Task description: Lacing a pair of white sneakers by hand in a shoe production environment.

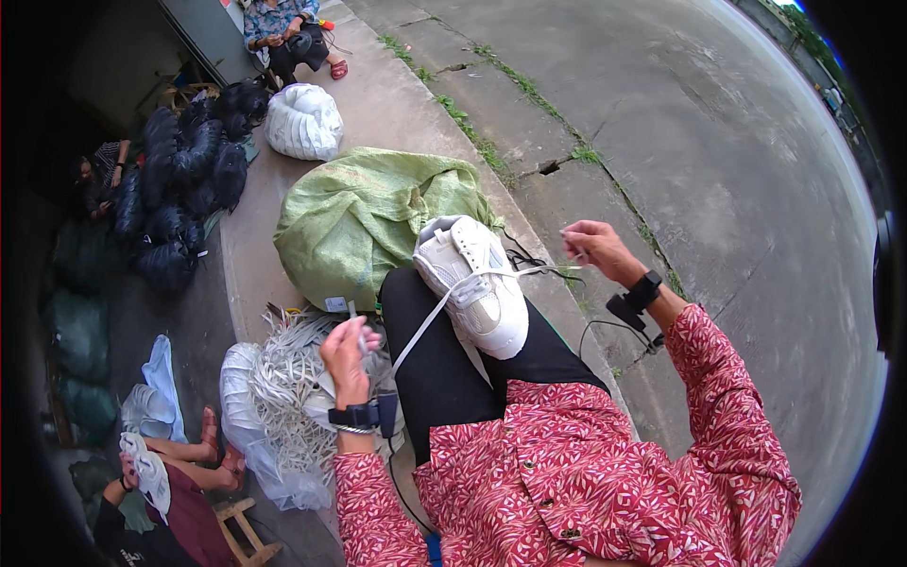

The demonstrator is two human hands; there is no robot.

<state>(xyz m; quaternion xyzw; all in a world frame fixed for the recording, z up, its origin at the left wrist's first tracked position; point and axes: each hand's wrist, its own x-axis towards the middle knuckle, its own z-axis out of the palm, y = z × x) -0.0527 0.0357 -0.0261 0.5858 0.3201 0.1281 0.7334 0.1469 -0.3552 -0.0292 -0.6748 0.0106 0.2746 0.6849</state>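
The left hand holds a small pale piece; the right hand is pinched narrow beside one end of a white lace, its grip unclear. The laced white shoe rests across black-trousered thighs, toe toward the body. Beyond sit a green sack, then a white bundle.

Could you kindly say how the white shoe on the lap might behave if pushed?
The white shoe could slide or tip, resting on black-clad thighs. Its broad, solid-looking toe is probably stiff, while the thin lace looks floppy.
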